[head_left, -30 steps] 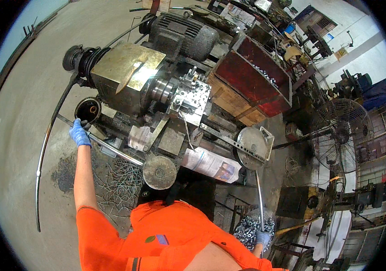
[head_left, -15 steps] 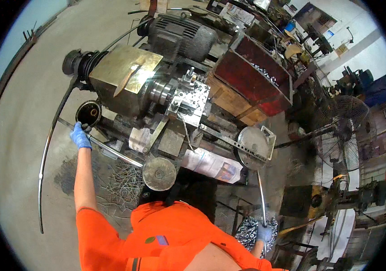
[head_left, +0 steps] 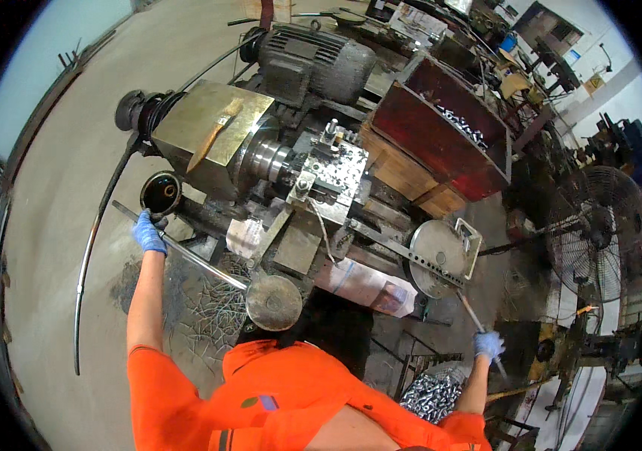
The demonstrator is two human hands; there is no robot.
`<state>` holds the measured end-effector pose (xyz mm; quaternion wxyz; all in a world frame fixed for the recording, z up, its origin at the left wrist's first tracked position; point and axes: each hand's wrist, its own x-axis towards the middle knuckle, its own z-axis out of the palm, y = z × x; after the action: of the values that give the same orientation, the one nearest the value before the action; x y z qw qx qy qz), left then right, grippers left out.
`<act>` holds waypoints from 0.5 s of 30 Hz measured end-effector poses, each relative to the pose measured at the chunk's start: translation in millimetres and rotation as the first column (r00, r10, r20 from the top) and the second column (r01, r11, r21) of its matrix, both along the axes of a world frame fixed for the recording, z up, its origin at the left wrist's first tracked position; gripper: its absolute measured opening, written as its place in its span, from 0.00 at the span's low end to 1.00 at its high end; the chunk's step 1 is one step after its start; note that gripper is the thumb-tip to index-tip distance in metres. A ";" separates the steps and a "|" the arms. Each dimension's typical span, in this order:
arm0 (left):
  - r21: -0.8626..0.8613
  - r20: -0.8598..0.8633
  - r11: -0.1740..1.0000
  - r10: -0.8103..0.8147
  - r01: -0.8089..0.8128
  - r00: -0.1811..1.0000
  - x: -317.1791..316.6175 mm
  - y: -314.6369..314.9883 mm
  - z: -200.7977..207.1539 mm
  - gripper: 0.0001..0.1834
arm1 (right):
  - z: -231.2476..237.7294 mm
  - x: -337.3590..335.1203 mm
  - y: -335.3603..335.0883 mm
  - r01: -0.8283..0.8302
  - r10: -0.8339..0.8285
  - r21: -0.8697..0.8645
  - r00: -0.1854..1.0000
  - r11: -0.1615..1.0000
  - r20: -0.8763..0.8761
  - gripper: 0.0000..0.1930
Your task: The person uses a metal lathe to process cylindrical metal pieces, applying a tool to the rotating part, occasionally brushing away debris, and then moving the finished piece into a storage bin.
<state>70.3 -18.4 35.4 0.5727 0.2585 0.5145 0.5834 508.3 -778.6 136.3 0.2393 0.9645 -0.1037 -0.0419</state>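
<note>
My left hand (head_left: 149, 233), in a blue glove, is closed round a long metal lever (head_left: 204, 258) that ends at a round metal disc (head_left: 273, 302). Beside that hand is a dark round pot (head_left: 161, 193) with an open top. Out at the right, my gloved right hand (head_left: 489, 345) grips a second metal lever (head_left: 471, 310), which slants down from a larger disc (head_left: 438, 257) crossed by a drilled flat bar (head_left: 403, 250). Between the hands stands a lathe-like machine with a bright spindle (head_left: 267, 161) and a metal slide block (head_left: 330, 174) strewn with chips.
A brush (head_left: 214, 135) lies on the yellowish machine cover (head_left: 185, 120), with a motor (head_left: 317, 64) behind. A red bin (head_left: 441, 128) holds small metal parts. Below my right arm sits a basket of metal parts (head_left: 432, 395). A fan (head_left: 597, 225) stands right; metal shavings (head_left: 219, 310) litter the floor.
My right hand has swung up and outward to the right, turning its lever from nearly upright to slanted. My left hand keeps its grip. The whole view has shifted slightly.
</note>
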 end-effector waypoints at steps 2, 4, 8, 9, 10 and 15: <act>0.006 -0.020 1.000 -0.008 0.008 1.000 7.8 -8.3 3.6 0.09 | 0.9 48.6 2.0 0.007 -0.006 -0.008 0.999 1.000 0.035 0.21; -0.014 -0.054 1.000 0.006 -0.007 0.999 12.3 -19.1 12.8 0.10 | 9.2 81.3 30.3 0.007 -0.007 0.006 0.998 1.000 0.062 0.23; -0.039 -0.019 0.999 0.001 -0.002 1.000 15.1 -23.7 16.3 0.09 | 5.9 109.3 84.3 -0.055 0.039 0.100 0.988 0.993 0.153 0.27; -0.034 -0.018 0.999 -0.015 0.015 1.000 15.8 -23.9 16.7 0.09 | 1.0 106.8 90.9 -0.117 0.095 0.109 0.977 0.987 0.193 0.29; -0.026 -0.017 0.999 -0.032 0.032 0.999 14.9 -24.0 18.0 0.09 | -5.9 100.6 99.5 -0.180 0.149 0.117 0.961 0.977 0.233 0.31; -0.020 0.048 0.996 -0.084 0.085 0.995 11.0 -17.5 4.7 0.10 | -29.6 73.2 81.1 -0.568 0.437 0.249 0.791 0.785 0.428 0.30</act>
<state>81.4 -36.0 40.1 0.6118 0.2598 0.4959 0.5589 581.5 -697.5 106.6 0.0362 0.9749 0.1304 0.1770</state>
